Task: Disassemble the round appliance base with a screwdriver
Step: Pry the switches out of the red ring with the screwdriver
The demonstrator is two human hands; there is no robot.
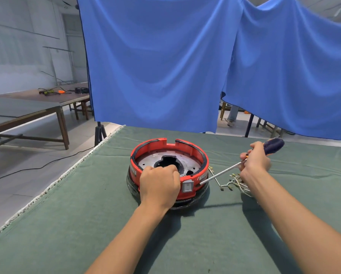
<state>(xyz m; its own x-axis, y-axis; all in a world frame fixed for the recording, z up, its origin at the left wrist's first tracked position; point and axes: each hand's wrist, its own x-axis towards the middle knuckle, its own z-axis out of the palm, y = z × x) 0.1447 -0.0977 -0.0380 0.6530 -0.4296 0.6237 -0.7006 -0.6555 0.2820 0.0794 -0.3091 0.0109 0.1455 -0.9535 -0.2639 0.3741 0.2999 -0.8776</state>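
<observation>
Two bare forearms reach forward from the bottom edge. The left hand (159, 185) is curled, knuckles up, fingers hooked over the near rim of the base (195, 149). The right hand (254, 162), further right and slightly higher, grips the screwdriver (223, 172) handle, wrist bent, its tip angled down-left against the base's side.

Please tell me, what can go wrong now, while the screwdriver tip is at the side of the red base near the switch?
1. The screwdriver tip sits low on the red base beside the grey switch; it may slip and scratch the switch or reach the left hand gripping the rim nearby.
2. The loose wires lie under the right hand; the forearm could drag them.
</observation>
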